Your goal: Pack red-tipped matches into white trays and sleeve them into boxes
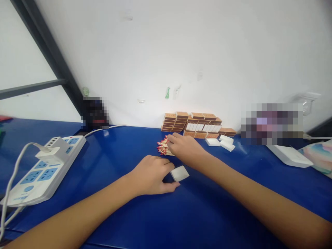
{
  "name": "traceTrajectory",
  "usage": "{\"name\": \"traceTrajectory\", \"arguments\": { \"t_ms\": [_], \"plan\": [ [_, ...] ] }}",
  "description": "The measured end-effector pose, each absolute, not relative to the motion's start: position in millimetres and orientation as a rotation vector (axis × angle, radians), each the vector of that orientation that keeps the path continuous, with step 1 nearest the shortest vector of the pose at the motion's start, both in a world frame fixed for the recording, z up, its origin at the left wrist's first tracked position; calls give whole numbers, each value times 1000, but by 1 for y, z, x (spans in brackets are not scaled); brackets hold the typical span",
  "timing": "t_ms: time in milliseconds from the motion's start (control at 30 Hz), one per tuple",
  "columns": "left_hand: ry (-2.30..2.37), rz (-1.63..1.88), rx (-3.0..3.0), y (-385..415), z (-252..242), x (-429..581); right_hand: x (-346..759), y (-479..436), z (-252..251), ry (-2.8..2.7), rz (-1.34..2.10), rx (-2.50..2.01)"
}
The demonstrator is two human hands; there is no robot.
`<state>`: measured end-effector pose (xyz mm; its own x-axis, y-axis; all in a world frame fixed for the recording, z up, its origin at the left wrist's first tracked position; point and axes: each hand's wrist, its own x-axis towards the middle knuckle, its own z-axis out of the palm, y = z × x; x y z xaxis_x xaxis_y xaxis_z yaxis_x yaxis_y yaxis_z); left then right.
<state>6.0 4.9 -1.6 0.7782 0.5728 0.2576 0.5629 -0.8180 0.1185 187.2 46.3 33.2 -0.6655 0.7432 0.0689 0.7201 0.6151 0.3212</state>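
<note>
My left hand (153, 175) curls around a small white matchbox tray (180, 173) on the blue table, its fingers at the far left side and its thumb by the near edge. Just beyond, my right hand (183, 147) reaches into a loose pile of red-tipped matches (163, 147), its fingers bent and closed on some of them. The fingertips are partly hidden among the matchsticks. Three more white trays (212, 142) lie to the right of the pile.
Stacked brown matchboxes (199, 121) stand against the white wall. A white power strip (52, 169) with a plugged-in charger and cables (15, 173) lies on the left. Toward the right are a white box (290, 156) and a colourful packet (319, 157). The blue table (207, 211) extends toward me.
</note>
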Motion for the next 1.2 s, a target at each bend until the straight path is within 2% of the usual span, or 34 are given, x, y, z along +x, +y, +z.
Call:
{"name": "traceTrajectory", "arguments": {
  "t_ms": [200,467,700,1200],
  "plan": [
    [1052,462,2797,9,0,5,234,37,28,2965,396,1392],
    [1080,507,2627,9,-1,9,262,-7,16,3218,-255,1417],
    [1066,507,2621,10,-2,11,258,-11,12,3078,-214,1378],
    [1013,560,2609,6,-4,16,254,-18,9,3078,-577,1536]
  ]
}}
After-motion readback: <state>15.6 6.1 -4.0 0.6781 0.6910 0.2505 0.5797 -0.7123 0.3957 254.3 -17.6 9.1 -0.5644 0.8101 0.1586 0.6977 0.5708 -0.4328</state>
